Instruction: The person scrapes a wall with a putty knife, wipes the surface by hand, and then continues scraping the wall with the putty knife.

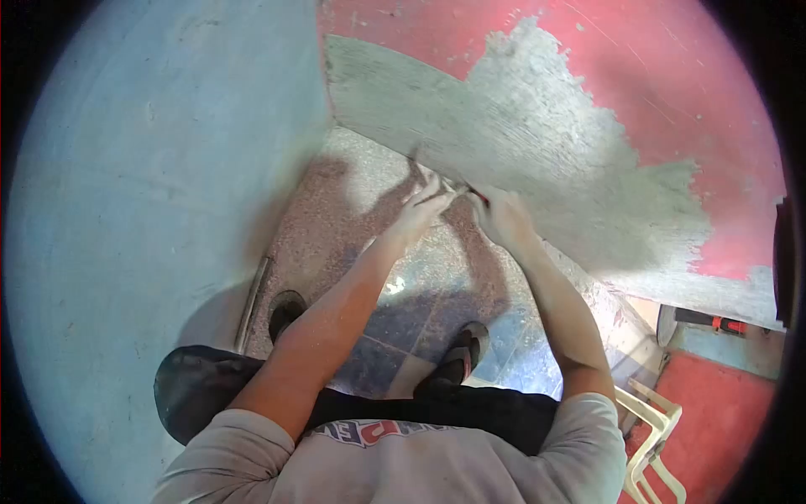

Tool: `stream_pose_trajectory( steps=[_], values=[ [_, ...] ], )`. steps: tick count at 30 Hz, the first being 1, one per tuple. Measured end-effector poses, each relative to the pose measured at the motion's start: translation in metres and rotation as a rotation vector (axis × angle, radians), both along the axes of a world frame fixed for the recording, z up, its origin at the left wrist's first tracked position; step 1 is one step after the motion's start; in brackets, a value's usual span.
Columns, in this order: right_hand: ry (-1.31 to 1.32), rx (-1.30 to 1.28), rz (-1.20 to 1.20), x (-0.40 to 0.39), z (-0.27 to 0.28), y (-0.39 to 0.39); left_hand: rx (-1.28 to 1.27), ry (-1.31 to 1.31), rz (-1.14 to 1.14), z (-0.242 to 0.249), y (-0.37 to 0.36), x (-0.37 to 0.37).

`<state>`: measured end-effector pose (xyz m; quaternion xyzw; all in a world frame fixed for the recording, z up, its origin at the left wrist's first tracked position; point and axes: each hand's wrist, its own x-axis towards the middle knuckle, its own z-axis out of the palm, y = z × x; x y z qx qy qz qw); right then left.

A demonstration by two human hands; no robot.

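Observation:
My right hand point(505, 220) is closed around a slim hand tool point(479, 196) with a dark and red handle, its tip pointing left toward the foot of the wall. Its working end is small and blurred, so I cannot tell its exact kind. Close to that tip, my left hand point(425, 208) reaches forward with fingers stretched and apart. Both hands are low at the line where the grey, stripped part of the wall point(537, 109) meets the speckled floor point(327, 210). Shadows of the hands and arms fall on the floor.
A pale blue wall point(168, 168) rises on the left and meets the pink-painted wall point(655, 76) in a corner. My sandalled feet stand on blue tiles point(395, 323). At right are a cream plastic chair point(651, 420) and a red-and-black power tool point(714, 322).

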<state>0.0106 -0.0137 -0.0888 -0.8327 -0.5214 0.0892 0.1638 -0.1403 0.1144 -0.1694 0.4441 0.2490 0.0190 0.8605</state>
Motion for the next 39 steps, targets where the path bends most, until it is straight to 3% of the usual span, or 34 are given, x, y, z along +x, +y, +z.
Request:
stream_pose_trajectory(
  steps=[3, 4, 5, 7, 8, 12, 17, 21, 22, 23, 25, 26, 27, 28, 31, 32, 37, 39],
  values=[
    [0.035, -0.041, -0.031, 0.005, 0.012, -0.006, 0.025, -0.035, 0.06, 0.0, -0.018, 0.012],
    [0.09, -0.038, -0.059, 0.004, 0.039, -0.018, 0.044, -0.124, -0.049, 0.043, -0.024, 0.005],
    [0.143, -0.029, -0.088, 0.006, 0.055, -0.029, 0.028, -0.134, -0.06, 0.051, -0.031, 0.007],
    [0.057, 0.067, -0.044, 0.009, 0.055, -0.035, -0.007, -0.153, -0.092, 0.057, -0.048, 0.015],
    [0.014, 0.064, -0.023, 0.009, 0.045, -0.028, -0.111, -0.145, -0.001, 0.059, -0.052, 0.019],
    [0.055, -0.047, -0.021, -0.005, 0.004, 0.001, -0.263, -0.081, 0.114, -0.012, -0.029, 0.029],
    [0.086, -0.02, 0.006, 0.015, 0.042, -0.032, -0.202, -0.067, 0.115, 0.04, -0.062, 0.031],
    [-0.063, -0.241, -0.004, 0.0, -0.009, 0.013, -0.216, -0.031, 0.261, 0.0, -0.047, 0.041],
    [-0.124, -0.165, 0.053, 0.0, -0.02, 0.019, -0.202, -0.053, 0.275, -0.003, -0.046, 0.041],
    [-0.101, -0.162, 0.036, 0.01, -0.022, 0.009, -0.188, -0.069, 0.286, -0.007, -0.044, 0.042],
    [-0.044, -0.171, -0.003, 0.004, 0.032, -0.014, -0.212, -0.042, 0.224, -0.012, -0.063, 0.049],
    [0.029, -0.065, -0.02, 0.012, 0.037, -0.025, -0.219, -0.043, 0.192, -0.003, -0.071, 0.048],
    [0.004, -0.088, -0.011, 0.013, 0.034, -0.02, -0.224, -0.049, 0.161, 0.007, -0.073, 0.049],
    [-0.02, -0.115, -0.004, 0.011, 0.024, -0.015, -0.297, -0.03, 0.286, 0.016, -0.07, 0.054],
    [-0.088, -0.208, 0.009, 0.007, -0.03, 0.0, -0.254, 0.025, 0.342, -0.029, -0.045, 0.052],
    [-0.122, -0.226, 0.024, 0.008, -0.038, 0.001, -0.328, -0.034, 0.283, -0.025, -0.042, 0.048],
    [0.019, -0.2, -0.028, 0.014, 0.024, -0.026, -0.329, -0.098, 0.327, 0.0, -0.081, 0.056],
    [-0.089, -0.137, -0.017, 0.009, -0.016, -0.018, -0.333, -0.104, 0.353, -0.004, -0.069, 0.055]
  ],
)
